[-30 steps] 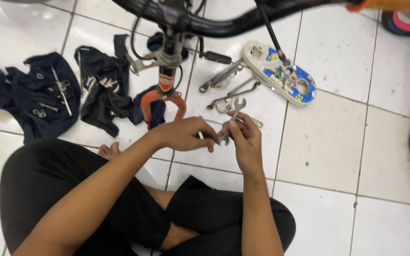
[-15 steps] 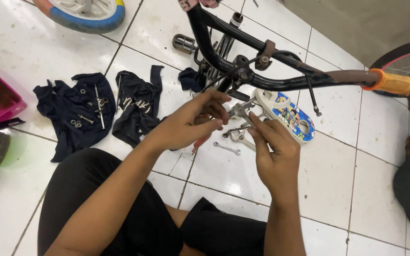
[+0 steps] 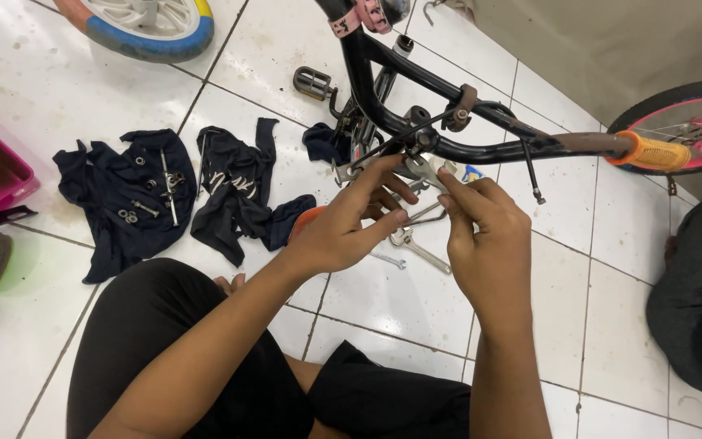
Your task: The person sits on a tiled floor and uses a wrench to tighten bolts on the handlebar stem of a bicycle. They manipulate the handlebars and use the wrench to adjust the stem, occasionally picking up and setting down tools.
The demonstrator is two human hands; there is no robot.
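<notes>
Roughly centre, both hands work at the black bicycle frame [image 3: 416, 89], just below its handlebar stem. Left hand [image 3: 343, 228] is half-curled, fingers reaching up to touch the small metal fitting [image 3: 420, 167] under the frame; whether it actually pinches anything, cannot tell. Right hand [image 3: 485, 244], just right of that fitting, has fingers bent inward toward it, thumb side hidden, so grip unclear. Fitting looks silvery, small, partly covered by fingertips. Left of the frame, dark cloths [image 3: 132, 199] with bolts lie on white tile. Below the frame, spanners [image 3: 416, 244] lie on the floor. Right of the frame, orange handlebar grip [image 3: 647, 152].
</notes>
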